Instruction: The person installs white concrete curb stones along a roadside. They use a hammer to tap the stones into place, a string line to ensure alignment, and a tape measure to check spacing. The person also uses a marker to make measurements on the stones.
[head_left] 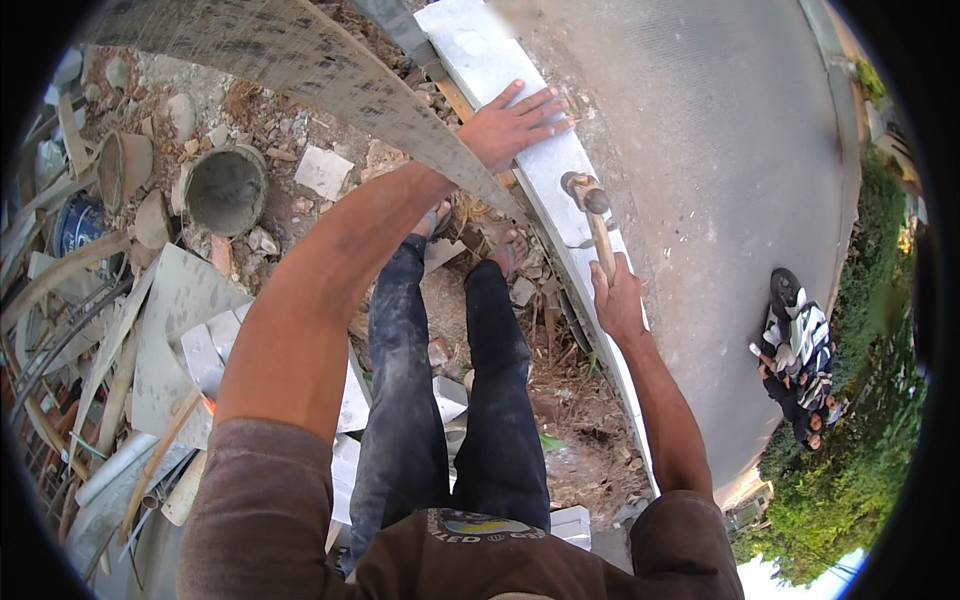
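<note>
My left hand (515, 125) rests on a long white block-like ledge (560, 165), its fingers spread out. A broad, stained board (300, 62) passes in front of my left wrist and hides part of it. In my right hand (622, 300) is a hammer (603, 245), gripped by its wooden handle. Its metal head is over the ledge, a little nearer to me than my left hand. Whether the head touches the surface I cannot tell. A dark crack or joint line crosses the ledge near the hammer handle.
Rubble and broken white tiles surround my feet. At the left are a mortar-crusted bucket (227, 190), a blue container (80, 232) and a heap of scrap wood and pipes. Beyond the ledge runs a paved road (720, 150), with people on a motorcycle (797, 340) at the right.
</note>
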